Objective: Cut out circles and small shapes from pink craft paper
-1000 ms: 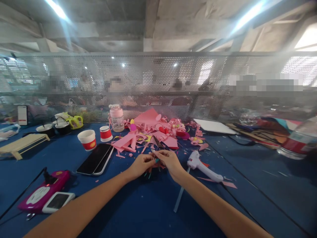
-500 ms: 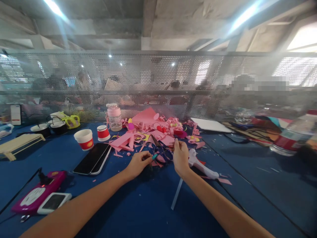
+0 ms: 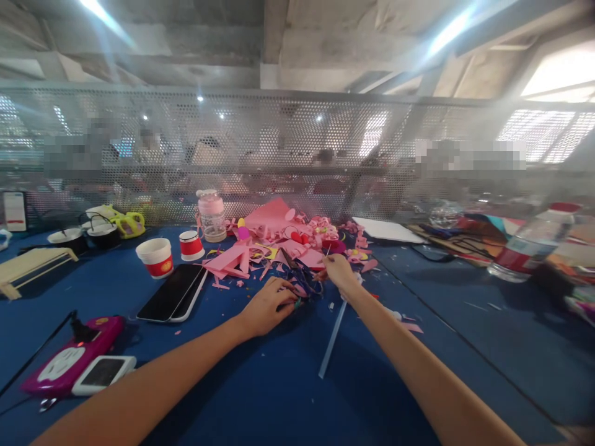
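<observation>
just below the middle of the frame the left hand [image 3: 268, 303] lies palm down on the blue table [image 3: 260, 396], fingers curled onto a tangle of dark strips [image 3: 304, 280]. the right hand [image 3: 338, 270], slightly up and to the right, pinches 1 thin pale stick [image 3: 328, 250] whose tip points up toward the pink paper scraps [image 3: 279, 238]. the tangle sits between the 2 hands, touching the left. a clear glue stick [image 3: 333, 339] runs down-left beside the right forearm.
</observation>
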### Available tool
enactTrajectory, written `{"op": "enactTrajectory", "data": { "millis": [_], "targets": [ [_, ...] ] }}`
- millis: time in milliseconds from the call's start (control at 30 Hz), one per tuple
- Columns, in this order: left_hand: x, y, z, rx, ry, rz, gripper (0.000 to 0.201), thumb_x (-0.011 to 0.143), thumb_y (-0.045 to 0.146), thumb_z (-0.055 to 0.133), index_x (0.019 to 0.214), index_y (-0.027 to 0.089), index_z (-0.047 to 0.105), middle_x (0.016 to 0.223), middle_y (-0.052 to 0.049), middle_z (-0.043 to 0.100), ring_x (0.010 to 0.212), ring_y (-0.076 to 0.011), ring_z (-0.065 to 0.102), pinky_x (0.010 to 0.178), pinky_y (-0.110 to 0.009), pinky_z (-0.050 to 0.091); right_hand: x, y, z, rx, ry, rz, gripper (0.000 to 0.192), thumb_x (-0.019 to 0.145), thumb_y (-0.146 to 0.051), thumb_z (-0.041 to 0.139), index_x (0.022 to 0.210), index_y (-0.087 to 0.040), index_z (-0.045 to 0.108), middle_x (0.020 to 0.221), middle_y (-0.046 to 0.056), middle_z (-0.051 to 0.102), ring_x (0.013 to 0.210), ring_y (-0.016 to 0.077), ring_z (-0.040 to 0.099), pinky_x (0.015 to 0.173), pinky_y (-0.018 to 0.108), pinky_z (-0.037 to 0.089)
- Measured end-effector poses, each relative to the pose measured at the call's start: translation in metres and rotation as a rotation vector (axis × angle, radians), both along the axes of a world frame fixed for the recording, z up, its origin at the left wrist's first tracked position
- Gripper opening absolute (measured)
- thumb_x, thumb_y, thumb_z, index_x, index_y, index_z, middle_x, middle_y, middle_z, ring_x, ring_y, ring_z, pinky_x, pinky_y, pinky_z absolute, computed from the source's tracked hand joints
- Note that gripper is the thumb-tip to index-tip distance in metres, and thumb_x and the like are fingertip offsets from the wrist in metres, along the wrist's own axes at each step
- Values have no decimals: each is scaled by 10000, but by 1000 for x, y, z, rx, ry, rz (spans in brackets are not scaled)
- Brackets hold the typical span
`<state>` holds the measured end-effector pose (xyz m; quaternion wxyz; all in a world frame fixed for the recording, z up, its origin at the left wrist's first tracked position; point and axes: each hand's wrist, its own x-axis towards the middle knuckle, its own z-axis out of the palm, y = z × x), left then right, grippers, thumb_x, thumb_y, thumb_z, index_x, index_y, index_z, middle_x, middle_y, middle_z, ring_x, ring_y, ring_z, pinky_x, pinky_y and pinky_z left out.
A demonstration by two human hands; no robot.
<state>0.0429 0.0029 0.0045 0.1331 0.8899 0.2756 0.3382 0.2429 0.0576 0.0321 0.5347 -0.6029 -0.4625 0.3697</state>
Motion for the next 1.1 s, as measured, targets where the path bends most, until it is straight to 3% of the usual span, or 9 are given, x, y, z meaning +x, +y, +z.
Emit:
{"op": "enactTrajectory", "data": {
  "millis": [300,500,733,833,900,967,1033,1100],
  "targets": [
    [1,2,-2,-14,-6,0,169,809,210,478,931,188,594,1022,-82,554,989,-189,473,868,-349,395,-12,8,-4,34,25,89,156,728,-225,552,606,-147,609,366,17,553,402,186,592,437,282,477],
    [1,2,-1,-33,-8,-5,172,808,198,475,937,180,587,1017,-83,560,987,-185,476,877,-341,391,-2,13,-7,95,-70,49,164,693,-282,590,642,-139,652,426,35,602,436,197,604,473,294,474],
    [2,1,-2,-55,-54,5,168,802,190,476,930,179,584,991,-87,563,966,-184,486,855,-340,407,-5,-7,18,226,-222,-62,171,717,-289,557,727,-140,640,556,63,645,500,195,611,529,290,462],
    [3,2,-3,-87,-101,-9,179,807,215,473,938,176,589,995,-97,572,976,-188,491,866,-340,404,-19,-26,29,463,-327,-123,192,735,-320,548,787,-143,603,753,88,651,503,157,599,543,286,465],
    [3,3,-3,-159,-191,-1,200,813,269,475,941,177,598,991,-94,586,985,-193,495,890,-349,388,-29,-38,33,578,-251,-12,213,748,-361,541,797,-159,586,844,88,624,470,129,575,451,264,449],
    [3,7,-2,-316,-377,38,274,812,365,469,965,179,599,1002,-89,595,987,-201,510,900,-358,382,-37,-48,35,605,-78,139,209,721,-376,581,793,-180,571,749,45,612,431,116,545,379,243,422],
    [2,11,0,-539,-646,17,385,792,474,458,1013,183,579,1062,-91,587,1033,-213,510,916,-366,377,-41,-55,38,531,96,301,218,702,-377,611,802,-192,555,518,-26,548,365,111,498,346,228,399],
    [-1,15,4,-744,-925,-72,472,734,556,488,1017,185,563,1096,-97,577,1076,-222,505,933,-375,373,-42,-59,40,433,204,408,225,695,-374,627,800,-191,549,423,-59,498,320,96,454,318,209,360]
  ]
}}
